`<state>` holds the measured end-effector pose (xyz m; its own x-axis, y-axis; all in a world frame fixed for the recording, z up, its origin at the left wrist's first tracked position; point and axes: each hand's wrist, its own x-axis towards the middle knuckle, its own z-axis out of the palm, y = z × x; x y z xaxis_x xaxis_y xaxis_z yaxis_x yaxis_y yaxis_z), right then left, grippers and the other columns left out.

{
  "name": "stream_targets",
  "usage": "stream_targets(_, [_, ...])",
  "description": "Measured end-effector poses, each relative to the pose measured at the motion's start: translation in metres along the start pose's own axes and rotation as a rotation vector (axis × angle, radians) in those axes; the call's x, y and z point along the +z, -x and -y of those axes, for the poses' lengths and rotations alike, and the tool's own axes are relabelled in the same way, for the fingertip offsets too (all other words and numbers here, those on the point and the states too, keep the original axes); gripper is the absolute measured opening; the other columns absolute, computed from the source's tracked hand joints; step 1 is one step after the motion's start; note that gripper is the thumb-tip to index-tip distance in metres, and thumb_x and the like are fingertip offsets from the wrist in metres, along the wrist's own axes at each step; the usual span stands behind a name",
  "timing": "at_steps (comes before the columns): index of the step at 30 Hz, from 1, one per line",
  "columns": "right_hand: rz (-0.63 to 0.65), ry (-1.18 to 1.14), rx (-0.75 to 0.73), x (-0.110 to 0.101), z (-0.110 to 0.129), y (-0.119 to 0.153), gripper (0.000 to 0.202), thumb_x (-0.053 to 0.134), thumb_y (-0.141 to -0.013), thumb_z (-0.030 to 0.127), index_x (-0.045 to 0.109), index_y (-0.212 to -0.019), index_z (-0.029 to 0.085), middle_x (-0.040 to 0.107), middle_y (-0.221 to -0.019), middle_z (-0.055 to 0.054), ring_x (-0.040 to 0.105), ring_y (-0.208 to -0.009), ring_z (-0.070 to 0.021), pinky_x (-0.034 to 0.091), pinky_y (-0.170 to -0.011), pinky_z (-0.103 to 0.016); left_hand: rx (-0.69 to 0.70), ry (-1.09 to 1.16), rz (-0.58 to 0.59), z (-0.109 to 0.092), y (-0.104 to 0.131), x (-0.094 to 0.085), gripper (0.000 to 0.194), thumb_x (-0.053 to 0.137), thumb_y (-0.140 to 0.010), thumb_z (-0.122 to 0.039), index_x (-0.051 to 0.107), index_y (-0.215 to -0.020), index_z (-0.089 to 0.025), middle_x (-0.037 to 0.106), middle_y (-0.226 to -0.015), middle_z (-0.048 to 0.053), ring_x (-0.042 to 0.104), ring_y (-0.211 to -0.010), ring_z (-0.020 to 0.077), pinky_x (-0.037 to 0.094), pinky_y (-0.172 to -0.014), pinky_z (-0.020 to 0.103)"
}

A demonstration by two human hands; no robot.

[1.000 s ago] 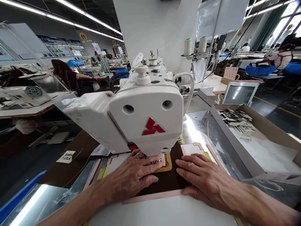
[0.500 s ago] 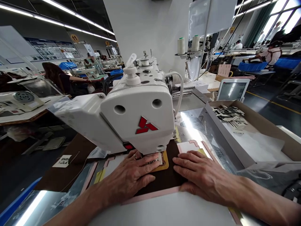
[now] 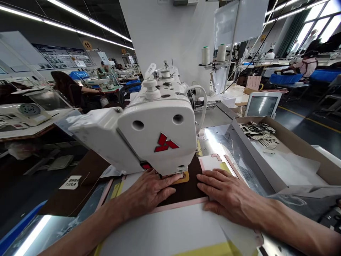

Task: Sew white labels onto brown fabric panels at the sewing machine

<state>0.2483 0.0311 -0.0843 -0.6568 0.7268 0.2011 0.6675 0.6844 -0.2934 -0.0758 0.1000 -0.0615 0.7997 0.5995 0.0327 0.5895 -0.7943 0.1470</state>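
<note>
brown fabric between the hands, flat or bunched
Flat: the brown fabric shows no folds between left hand and right hand; beneath the machine head, cannot tell.

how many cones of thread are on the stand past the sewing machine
2. One cone is nearer the sewing machine; the other cone stands just to its right on the stand. Any hidden behind them can't be seen.
</note>
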Motion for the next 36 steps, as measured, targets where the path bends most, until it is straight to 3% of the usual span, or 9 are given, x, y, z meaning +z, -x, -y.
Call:
stream_targets(3, [-0.011, 0.011, 0.0, 0.001, -0.002, -0.001, 0.053, 0.054, -0.109, 0.052, 0.056, -0.153, 0.022, 0.054, -0.159, -0.007, 0.049, -0.147, -0.0327, 0.041, -0.121, -0.055, -0.054, -0.012, 0.02, 0.003, -0.001, 0.002, 0.046, 0.045, -0.111, -0.046, 0.053, -0.155, -0.035, 0.077, -0.087, 0.003, 0.071, -0.082, 0.0243, 0.054, -0.081, 0.035])
stream_targets(7, [-0.019, 0.021, -0.003, 0.0, -0.002, -0.001, 0.051, 0.051, -0.11, 0.051, 0.057, -0.152, 0.022, 0.055, -0.159, -0.006, 0.05, -0.145, -0.0324, 0.041, -0.12, -0.054, -0.063, -0.016, 0.023, 0.005, -0.001, 0.004, 0.045, 0.045, -0.111, -0.047, 0.057, -0.152, -0.032, 0.074, -0.079, 0.003, 0.071, -0.082, 0.0248, 0.053, -0.079, 0.034])
stream_targets(12, [-0.013, 0.031, -0.018, -0.003, 0.0, 0.001, 0.05, 0.051, -0.111, 0.05, 0.058, -0.151, 0.02, 0.057, -0.156, -0.006, 0.052, -0.142, -0.0321, 0.043, -0.118, -0.054, -0.071, -0.019, 0.012, 0.0, 0.0, 0.005, 0.046, 0.047, -0.11, -0.046, 0.055, -0.153, -0.032, 0.078, -0.097, 0.006, 0.073, -0.09, 0.0267, 0.055, -0.085, 0.038])
stream_targets(17, [-0.024, 0.022, -0.017, -0.003, 0.0, 0.002, 0.049, 0.053, -0.11, 0.048, 0.059, -0.149, 0.02, 0.058, -0.156, -0.007, 0.053, -0.142, -0.0318, 0.043, -0.118, -0.055, -0.053, -0.009, 0.009, -0.003, -0.002, 0.003, 0.046, 0.049, -0.11, -0.042, 0.052, -0.155, -0.034, 0.072, -0.136, 0.004, 0.07, -0.115, 0.028, 0.055, -0.097, 0.041])
stream_targets(25, [-0.038, 0.017, -0.04, -0.009, 0.0, 0.001, 0.044, 0.06, -0.107, 0.043, 0.063, -0.144, 0.019, 0.061, -0.152, -0.01, 0.057, -0.138, -0.0326, 0.047, -0.116, -0.054, -0.073, -0.041, -0.037, -0.006, 0.002, 0.003, 0.046, 0.048, -0.11, -0.043, 0.053, -0.155, -0.033, 0.07, -0.14, 0.005, 0.068, -0.119, 0.0321, 0.056, -0.101, 0.049])
stream_targets(29, [-0.019, 0.059, -0.026, -0.017, 0.002, 0.009, 0.047, 0.059, -0.108, 0.044, 0.06, -0.147, 0.019, 0.059, -0.154, -0.012, 0.059, -0.136, -0.0328, 0.051, -0.113, -0.053, -0.118, -0.07, -0.106, -0.014, 0.019, 0.005, 0.05, 0.047, -0.11, -0.04, 0.048, -0.159, -0.026, 0.065, -0.146, 0.008, 0.062, -0.132, 0.0329, 0.054, -0.109, 0.05])
stream_targets(34, [0.001, 0.167, -0.02, -0.021, 0.004, 0.043, 0.051, 0.059, -0.107, 0.047, 0.057, -0.151, 0.022, 0.052, -0.16, -0.009, 0.058, -0.139, -0.0336, 0.055, -0.11, -0.053, -0.093, -0.059, -0.197, -0.028, 0.056, 0.01, 0.047, 0.053, -0.108, -0.035, 0.051, -0.155, -0.032, 0.048, -0.163, 0.001, 0.05, -0.147, 0.0286, 0.054, -0.114, 0.044])
stream_targets(36, [-0.012, 0.201, -0.011, -0.022, 0.001, 0.06, 0.05, 0.059, -0.106, 0.047, 0.057, -0.151, 0.024, 0.053, -0.16, -0.007, 0.058, -0.139, -0.0334, 0.056, -0.11, -0.052, -0.094, -0.023, -0.221, -0.032, 0.066, 0.012, 0.042, 0.052, -0.108, -0.033, 0.057, -0.15, -0.033, 0.049, -0.163, 0.001, 0.049, -0.148, 0.027, 0.053, -0.115, 0.042])
